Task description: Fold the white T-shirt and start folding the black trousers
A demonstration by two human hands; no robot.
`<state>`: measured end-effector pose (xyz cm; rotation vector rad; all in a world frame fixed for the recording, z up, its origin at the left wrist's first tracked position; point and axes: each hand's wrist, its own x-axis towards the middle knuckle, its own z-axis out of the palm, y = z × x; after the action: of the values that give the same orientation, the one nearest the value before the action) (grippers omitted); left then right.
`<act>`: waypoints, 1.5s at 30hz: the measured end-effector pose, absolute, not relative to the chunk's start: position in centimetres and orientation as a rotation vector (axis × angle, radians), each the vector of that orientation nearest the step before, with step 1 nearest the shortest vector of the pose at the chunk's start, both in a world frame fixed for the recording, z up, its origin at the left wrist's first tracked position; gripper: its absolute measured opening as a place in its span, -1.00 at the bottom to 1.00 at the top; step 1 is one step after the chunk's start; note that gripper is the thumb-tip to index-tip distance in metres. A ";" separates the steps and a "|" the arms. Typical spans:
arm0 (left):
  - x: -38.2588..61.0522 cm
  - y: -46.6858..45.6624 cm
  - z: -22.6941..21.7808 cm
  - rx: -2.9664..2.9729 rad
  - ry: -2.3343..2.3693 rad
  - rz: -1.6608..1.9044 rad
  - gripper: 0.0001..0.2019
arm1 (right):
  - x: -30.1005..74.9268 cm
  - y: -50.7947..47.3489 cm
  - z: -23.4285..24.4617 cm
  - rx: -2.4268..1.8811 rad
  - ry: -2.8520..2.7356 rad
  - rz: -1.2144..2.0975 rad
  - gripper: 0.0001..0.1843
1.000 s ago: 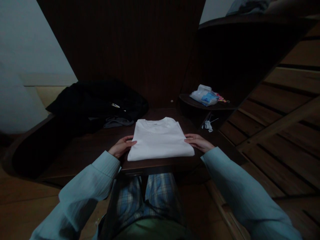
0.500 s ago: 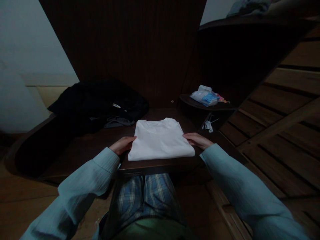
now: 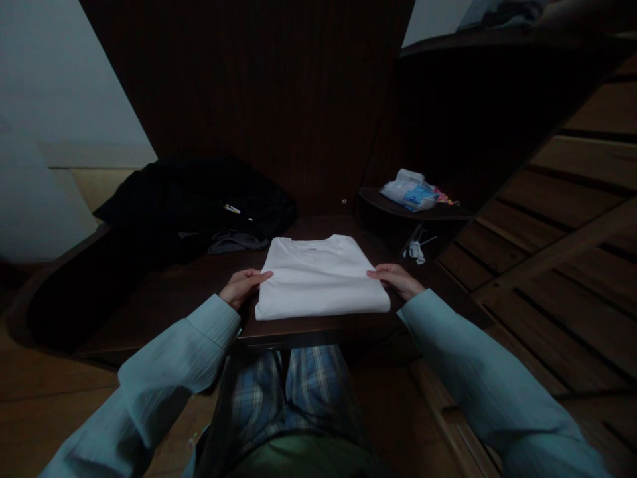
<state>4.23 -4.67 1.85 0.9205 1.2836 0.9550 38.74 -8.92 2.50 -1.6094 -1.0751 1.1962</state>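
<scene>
A white T-shirt (image 3: 318, 279), folded into a neat rectangle with its neckline toward the back, lies on the dark wooden desk (image 3: 164, 302) in front of me. My left hand (image 3: 243, 285) grips its left edge, thumb on top and the other fingers mostly hidden beneath or behind the cloth. At the opposite edge, my right hand (image 3: 395, 279) pinches the shirt the same way, thumb on the upper layer. Both hands sit at about the same height along the sides.
Dark clothing (image 3: 199, 196) is heaped at the back left, with a grey folded cloth (image 3: 237, 241) beside it. To the right, a small shelf (image 3: 383, 204) carries a white-and-blue plastic packet (image 3: 411, 192). Wooden slats (image 3: 572, 285) run along the far right.
My thumbs have moved slightly onto the shirt's top at both sides, and faint creases now cross its front between them. The shirt stays in nearly the same place.
</scene>
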 end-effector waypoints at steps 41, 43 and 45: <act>1.9 -9.6 2.5 1.064 1.304 0.843 -0.60 | 40.8 -13.8 1.8 -1.518 -0.948 1.410 -0.61; 1.9 -9.7 2.7 1.103 1.274 0.773 -0.60 | 40.8 -14.2 2.1 -1.492 -0.963 1.486 -0.60; 2.0 -9.8 2.8 1.128 1.217 0.690 -0.61 | 40.8 -14.4 2.0 -1.472 -0.980 1.544 -0.58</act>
<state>1.96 -9.83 2.78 1.1277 1.2174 0.6901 40.79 -14.43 2.05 -1.4724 -0.9802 1.5443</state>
